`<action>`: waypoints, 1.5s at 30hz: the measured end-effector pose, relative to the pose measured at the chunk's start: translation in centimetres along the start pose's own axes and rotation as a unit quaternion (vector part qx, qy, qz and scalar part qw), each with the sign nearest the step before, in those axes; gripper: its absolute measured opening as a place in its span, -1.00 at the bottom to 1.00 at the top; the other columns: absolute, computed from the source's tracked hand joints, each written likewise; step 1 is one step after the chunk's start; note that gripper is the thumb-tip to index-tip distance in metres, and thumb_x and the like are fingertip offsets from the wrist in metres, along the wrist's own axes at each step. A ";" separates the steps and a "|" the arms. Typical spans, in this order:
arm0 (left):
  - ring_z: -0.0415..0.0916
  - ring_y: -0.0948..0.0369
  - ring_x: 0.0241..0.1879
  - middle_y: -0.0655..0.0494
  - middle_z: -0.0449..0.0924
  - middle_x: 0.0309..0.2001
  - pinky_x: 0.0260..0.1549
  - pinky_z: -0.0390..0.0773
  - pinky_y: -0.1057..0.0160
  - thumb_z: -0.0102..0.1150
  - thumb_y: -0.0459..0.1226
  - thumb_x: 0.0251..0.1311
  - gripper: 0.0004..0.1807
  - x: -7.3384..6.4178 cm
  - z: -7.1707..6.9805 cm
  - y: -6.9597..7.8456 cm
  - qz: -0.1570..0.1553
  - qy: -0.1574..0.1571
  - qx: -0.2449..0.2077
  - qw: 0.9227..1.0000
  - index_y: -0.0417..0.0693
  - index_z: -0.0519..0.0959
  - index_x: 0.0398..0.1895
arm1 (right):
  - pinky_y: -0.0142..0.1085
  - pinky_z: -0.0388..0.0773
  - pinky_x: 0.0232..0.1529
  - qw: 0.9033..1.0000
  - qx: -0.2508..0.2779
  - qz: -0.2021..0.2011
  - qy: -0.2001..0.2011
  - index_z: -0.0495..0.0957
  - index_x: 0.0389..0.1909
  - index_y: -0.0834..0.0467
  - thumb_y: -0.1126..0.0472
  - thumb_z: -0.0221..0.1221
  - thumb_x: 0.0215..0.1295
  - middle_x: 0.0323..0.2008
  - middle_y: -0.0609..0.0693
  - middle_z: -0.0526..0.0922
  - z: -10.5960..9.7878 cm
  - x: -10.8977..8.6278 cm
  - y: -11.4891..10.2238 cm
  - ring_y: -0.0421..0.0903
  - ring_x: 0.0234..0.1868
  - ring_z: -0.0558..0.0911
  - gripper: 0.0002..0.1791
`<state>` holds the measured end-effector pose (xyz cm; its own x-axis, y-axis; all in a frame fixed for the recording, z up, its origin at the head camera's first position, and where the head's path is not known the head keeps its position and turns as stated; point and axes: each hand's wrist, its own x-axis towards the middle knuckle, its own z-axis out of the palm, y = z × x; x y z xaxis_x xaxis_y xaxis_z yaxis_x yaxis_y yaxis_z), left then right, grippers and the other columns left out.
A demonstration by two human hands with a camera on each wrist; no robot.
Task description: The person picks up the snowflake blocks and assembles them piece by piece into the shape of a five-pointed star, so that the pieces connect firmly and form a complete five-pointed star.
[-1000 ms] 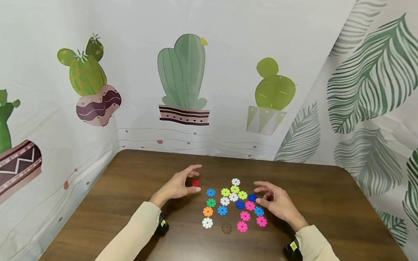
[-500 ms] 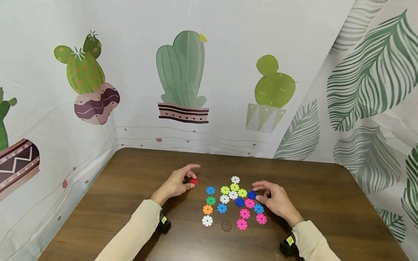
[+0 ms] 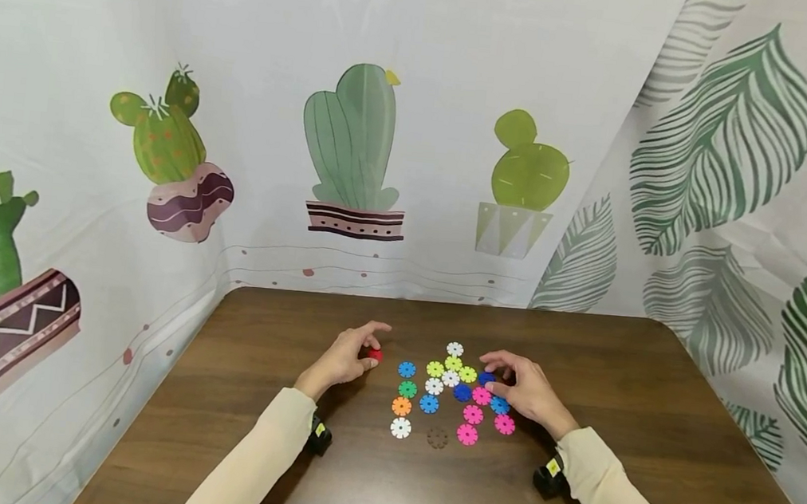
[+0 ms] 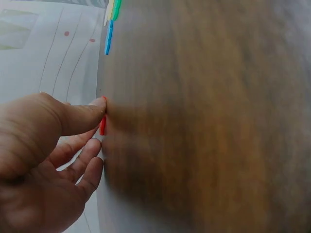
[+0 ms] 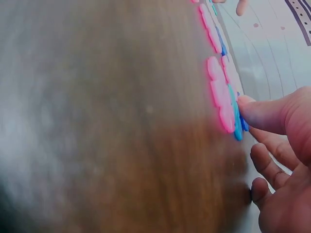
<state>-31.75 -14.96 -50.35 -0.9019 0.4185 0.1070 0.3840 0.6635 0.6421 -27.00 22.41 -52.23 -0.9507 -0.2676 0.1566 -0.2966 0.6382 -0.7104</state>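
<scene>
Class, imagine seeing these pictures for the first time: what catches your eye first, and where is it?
Probably the colourful notched discs first, clustered brightly around the middle of the brown tabletop. The left hand is at a lone red disc to their left, the right hand at a dark blue disc on the cluster's right. Behind, a large green cactus is printed on the pale backdrop.

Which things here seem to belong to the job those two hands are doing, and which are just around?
Seemingly part of the job:
left hand, at the red disc
right hand, at a dark blue disc
probably the other coloured discs laid out between them

Just around it:
wooden table, as work surface
cactus-and-leaf backdrop
black device at the left wrist
</scene>
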 end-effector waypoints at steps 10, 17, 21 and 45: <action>0.54 -0.02 0.05 -0.04 0.72 -0.04 0.30 0.54 -0.17 0.44 -0.50 0.27 -0.29 -0.1 0.1 0.1 0.003 0.002 0.028 1.000 0.03 0.46 0.46 | -0.17 0.63 -0.01 1.000 0.010 0.008 0.020 0.65 0.20 0.13 0.42 0.42 0.31 -0.08 0.06 0.70 0.1 -0.4 -0.3 -0.06 -0.10 0.65 -0.55; 0.56 -0.03 0.08 -0.04 0.73 -0.04 0.31 0.55 -0.19 0.44 -0.50 0.27 -0.32 -0.3 0.2 0.3 0.003 -0.004 0.036 0.999 0.03 0.47 0.42 | -0.13 0.67 0.01 0.998 0.035 0.033 0.038 0.64 0.21 0.14 0.39 0.41 0.34 -0.04 0.09 0.78 0.2 -0.7 -0.5 -0.01 -0.06 0.72 -0.57; 0.57 0.00 0.06 -0.05 0.70 -0.04 0.27 0.59 -0.20 0.41 -0.56 0.24 -0.31 -0.4 0.4 0.1 0.001 -0.014 0.033 0.999 0.03 0.47 0.40 | -0.18 0.64 -0.01 0.997 0.039 0.046 0.044 0.64 0.21 0.15 0.35 0.40 0.38 -0.05 0.07 0.82 0.3 -0.8 -0.7 -0.03 -0.06 0.72 -0.60; 0.70 0.18 -0.28 -0.24 0.74 0.02 -0.23 0.66 0.34 0.43 -0.49 0.28 -0.32 -2.4 -1.1 4.7 -0.009 0.061 -0.292 0.954 0.07 0.50 0.44 | -0.37 0.65 -0.20 0.994 0.073 0.022 0.079 0.79 0.04 0.09 0.20 0.47 0.34 -0.16 0.02 0.86 -0.3 -0.9 -4.3 -0.07 -0.22 0.67 -0.73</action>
<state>-28.07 -13.56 -46.74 -0.9371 0.3115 0.1574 0.2254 0.1960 0.9543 -24.86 20.14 -49.18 -0.9680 -0.1185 0.2212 -0.2500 0.5312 -0.8095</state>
